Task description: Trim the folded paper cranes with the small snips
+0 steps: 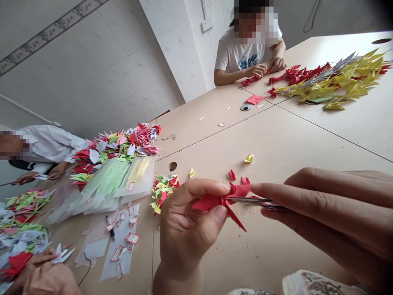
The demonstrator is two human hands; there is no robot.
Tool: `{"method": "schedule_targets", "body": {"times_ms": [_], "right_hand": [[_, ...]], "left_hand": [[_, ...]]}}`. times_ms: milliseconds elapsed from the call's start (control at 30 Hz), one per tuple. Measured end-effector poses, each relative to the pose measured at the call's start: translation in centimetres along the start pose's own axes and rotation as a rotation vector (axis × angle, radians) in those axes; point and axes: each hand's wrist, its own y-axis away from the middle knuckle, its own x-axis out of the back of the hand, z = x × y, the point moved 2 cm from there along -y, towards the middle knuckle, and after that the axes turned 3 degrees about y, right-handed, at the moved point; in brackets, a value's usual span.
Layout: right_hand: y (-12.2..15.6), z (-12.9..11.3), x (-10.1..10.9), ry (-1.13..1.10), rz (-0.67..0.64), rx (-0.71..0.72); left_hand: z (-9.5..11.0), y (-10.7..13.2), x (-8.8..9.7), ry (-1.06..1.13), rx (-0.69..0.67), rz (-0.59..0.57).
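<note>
Between thumb and forefinger, my left hand (196,221) pinches a red folded paper crane (208,202), its pointed ends sticking out to the left and down to the right. My right hand (325,205) holds slim metal tweezers (250,200), whose tips meet the crane's folds; the fingers cover most of the handle. The right forefinger reaches to the crane's right edge. Just beyond lie a small red folded piece (231,175) and a yellow one (249,158) on the table. Another yellow piece (192,173) rests behind my left hand, near a small multicoloured pile (164,188).
On the pale table (199,139), plastic bags (106,180) and heaped paper cranes (123,141) lie left, with labels (132,237) and a pen (110,229) nearer. Co-workers sit left and across. Strings of yellow cranes (346,86) lie far right. Tiny scraps dot the tabletop.
</note>
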Motion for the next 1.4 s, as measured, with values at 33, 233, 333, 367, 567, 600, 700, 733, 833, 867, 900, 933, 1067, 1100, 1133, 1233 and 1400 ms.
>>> {"method": "schedule_targets", "body": {"times_ms": [33, 233, 333, 367, 567, 600, 700, 733, 833, 867, 900, 933, 1067, 1100, 1133, 1233, 1400], "right_hand": [[0.6, 0.1, 0.0, 0.000, -0.002, 0.002], [2.7, 0.8, -0.5, -0.016, 0.003, 0.025], [1.7, 0.5, -0.4, -0.007, -0.004, 0.016], [1.2, 0.4, -0.4, 0.006, -0.018, 0.005], [-0.6, -0.6, -0.1, 0.126, -0.093, 0.052], [-0.6, -0.6, 0.0, 0.131, -0.087, 0.057], [-0.5, -0.4, -0.2, 0.148, -0.099, 0.048], [-0.5, -0.4, -0.2, 0.162, -0.101, 0.058], [-0.6, -0.3, -0.2, 0.202, -0.122, 0.078], [-0.7, -0.3, -0.2, 0.201, -0.122, 0.086], [-0.8, -0.3, -0.2, 0.192, -0.123, 0.085], [-0.9, -0.3, -0.3, 0.176, -0.124, 0.077], [-1.4, -0.4, -0.5, 0.126, -0.124, 0.063], [-1.5, -0.5, -0.6, 0.108, -0.134, 0.057], [-1.7, -0.5, -0.6, 0.085, -0.134, 0.056], [-2.1, -0.5, -0.7, -0.013, -0.140, 0.035], [-2.3, 0.2, -1.1, -0.150, -0.109, -0.050]], "left_hand": [[0.1, -0.1, -0.1, 0.003, 0.000, -0.003], [0.1, 0.1, 0.1, -0.026, -0.019, -0.004], [0.0, 0.2, 0.2, -0.025, -0.018, -0.034], [0.0, 0.2, 0.2, -0.025, -0.019, -0.039], [0.2, 0.0, -0.2, -0.052, -0.042, -0.033], [0.3, -0.1, -0.3, -0.051, -0.038, -0.030], [0.4, -0.5, -0.7, -0.019, -0.029, -0.029], [0.5, -0.6, -0.8, -0.007, -0.022, -0.033], [0.5, -0.9, -0.9, -0.008, -0.012, -0.038], [0.5, -0.9, -0.9, -0.020, -0.016, -0.034], [0.4, -0.9, -0.9, -0.032, -0.023, -0.032], [0.4, -0.9, -0.8, -0.041, -0.028, -0.032], [0.2, -0.6, -0.4, -0.031, -0.021, -0.082], [0.1, -0.5, -0.3, -0.014, -0.018, -0.098], [0.0, -0.5, -0.3, 0.010, -0.017, -0.119], [-0.4, -0.7, 0.1, 0.096, -0.015, -0.210], [-1.3, -0.6, 0.8, 0.189, -0.009, -0.283]]}}
